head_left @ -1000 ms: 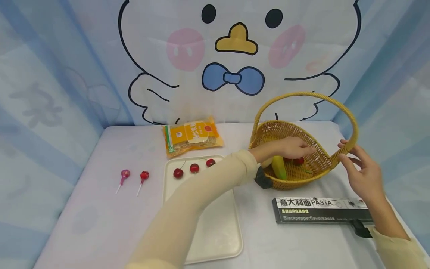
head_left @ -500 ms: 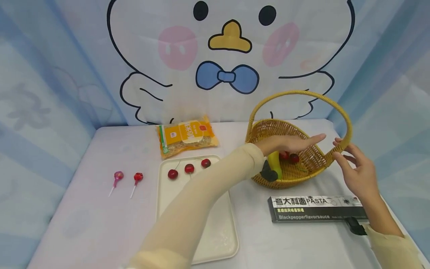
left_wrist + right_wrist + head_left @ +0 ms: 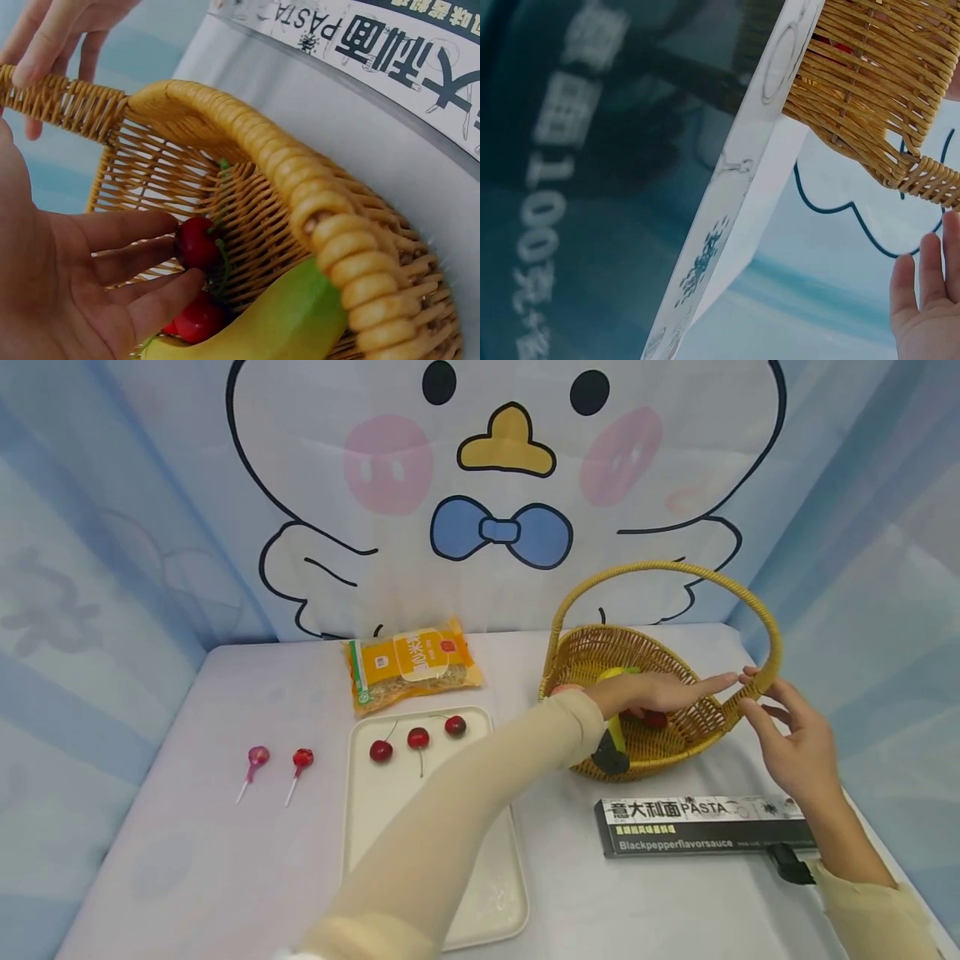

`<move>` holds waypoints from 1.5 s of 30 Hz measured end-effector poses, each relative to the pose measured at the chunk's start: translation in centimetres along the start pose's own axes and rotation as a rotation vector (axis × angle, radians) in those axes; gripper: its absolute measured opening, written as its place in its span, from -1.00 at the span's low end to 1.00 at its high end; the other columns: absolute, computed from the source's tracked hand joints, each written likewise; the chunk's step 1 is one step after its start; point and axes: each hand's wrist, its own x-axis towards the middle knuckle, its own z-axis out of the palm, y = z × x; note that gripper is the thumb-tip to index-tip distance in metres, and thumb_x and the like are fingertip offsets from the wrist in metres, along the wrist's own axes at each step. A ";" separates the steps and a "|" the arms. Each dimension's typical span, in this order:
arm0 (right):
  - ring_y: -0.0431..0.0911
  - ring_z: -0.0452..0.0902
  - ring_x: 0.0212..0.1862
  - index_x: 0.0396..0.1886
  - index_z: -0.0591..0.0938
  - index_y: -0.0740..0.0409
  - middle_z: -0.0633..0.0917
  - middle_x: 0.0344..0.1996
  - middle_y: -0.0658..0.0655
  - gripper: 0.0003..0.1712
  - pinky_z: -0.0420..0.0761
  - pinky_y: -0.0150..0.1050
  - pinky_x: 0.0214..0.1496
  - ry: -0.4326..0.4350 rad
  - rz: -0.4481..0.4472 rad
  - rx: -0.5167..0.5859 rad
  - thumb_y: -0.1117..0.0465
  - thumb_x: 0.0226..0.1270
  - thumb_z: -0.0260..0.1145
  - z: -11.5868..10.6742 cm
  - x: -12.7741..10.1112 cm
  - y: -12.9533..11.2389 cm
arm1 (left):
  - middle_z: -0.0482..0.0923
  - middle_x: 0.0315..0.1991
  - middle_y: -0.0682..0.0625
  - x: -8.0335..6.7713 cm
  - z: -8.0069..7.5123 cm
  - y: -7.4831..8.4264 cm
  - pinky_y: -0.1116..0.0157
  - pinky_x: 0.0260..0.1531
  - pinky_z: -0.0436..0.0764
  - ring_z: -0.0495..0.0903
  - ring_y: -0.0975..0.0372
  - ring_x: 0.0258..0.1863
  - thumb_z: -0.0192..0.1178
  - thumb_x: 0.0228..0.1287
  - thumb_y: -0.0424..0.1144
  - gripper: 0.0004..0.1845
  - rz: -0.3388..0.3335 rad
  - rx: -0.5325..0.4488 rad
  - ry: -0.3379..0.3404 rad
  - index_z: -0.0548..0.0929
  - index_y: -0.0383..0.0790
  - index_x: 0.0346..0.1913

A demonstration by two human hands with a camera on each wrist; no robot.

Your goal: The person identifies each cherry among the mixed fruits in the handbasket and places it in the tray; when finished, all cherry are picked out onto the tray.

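A yellow wicker basket (image 3: pixel 600 647) stands at the back right. My left hand (image 3: pixel 663 692) is inside it, fingers extended and palm showing in the left wrist view. There, its fingertips lie against a dark red cherry (image 3: pixel 199 241), without the thumb closing on it. Another red fruit (image 3: pixel 201 319) and a banana (image 3: pixel 277 315) lie beside that cherry. A pinkish round fruit (image 3: pixel 566 689) is partly hidden by my left sleeve. My right hand (image 3: pixel 802 752) holds the right base of the basket's handle (image 3: pixel 772 652) between thumb and fingers.
A black and white pasta box (image 3: pixel 705 835) lies in front of the basket, below my right wrist. Left of it is a cream tray (image 3: pixel 360 827) with three cherries (image 3: pixel 381 751). An orange food bag (image 3: pixel 412 664) lies behind the tray, two lollipops (image 3: pixel 257 756) to its left.
My left hand has shifted right within the basket, its fingers now straighter and nearer the handle's base. My right hand keeps its hold. The head view has turned slightly right.
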 end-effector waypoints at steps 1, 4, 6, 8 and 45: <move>-0.74 0.33 0.17 0.56 0.50 -0.12 0.53 0.32 -0.54 -0.44 0.31 -0.84 0.15 -0.001 -0.001 -0.002 0.14 0.65 0.27 0.0 0.0 0.0 | 0.33 0.59 0.32 0.0 0.1 0.0 0.21 0.34 0.57 0.49 0.36 0.44 -0.46 0.50 0.56 -0.18 0.006 0.005 -0.004 0.26 0.33 0.64; -0.74 0.32 0.17 0.57 0.49 -0.14 0.54 0.37 -0.48 -0.44 0.30 -0.82 0.16 -0.004 -0.001 -0.008 0.13 0.65 0.26 0.1 0.1 -0.1 | 0.30 0.61 0.33 0.0 0.3 0.0 0.23 0.37 0.55 0.44 0.38 0.49 -0.49 0.50 0.56 -0.18 0.014 0.025 -0.011 0.24 0.34 0.65; -0.74 0.32 0.17 0.57 0.49 -0.18 0.56 0.39 -0.43 -0.43 0.31 -0.81 0.17 -0.005 0.002 -0.012 0.12 0.65 0.26 0.1 0.2 -0.1 | 0.30 0.61 0.32 0.0 0.4 0.0 0.26 0.37 0.54 0.44 0.38 0.49 -0.50 0.50 0.56 -0.18 0.021 0.049 -0.010 0.24 0.34 0.65; -0.73 0.33 0.16 0.57 0.48 -0.24 0.58 0.39 -0.40 -0.43 0.31 -0.79 0.17 -0.007 0.006 -0.018 0.11 0.65 0.26 0.2 0.2 -0.1 | 0.32 0.60 0.33 0.0 0.5 0.1 0.29 0.35 0.53 0.47 0.39 0.46 -0.50 0.50 0.56 -0.18 0.021 0.080 -0.001 0.26 0.35 0.64; -0.75 0.27 0.23 0.60 0.44 -0.21 0.56 0.33 -0.52 -0.43 0.30 -0.81 0.11 -0.014 0.050 -0.016 0.08 0.68 0.22 0.1 -0.1 0.0 | 0.80 0.04 0.19 -2.2 -1.2 -2.5 0.59 -0.05 0.57 0.67 0.43 0.02 0.35 0.47 -0.24 -0.79 0.352 0.389 0.271 0.83 -0.05 0.08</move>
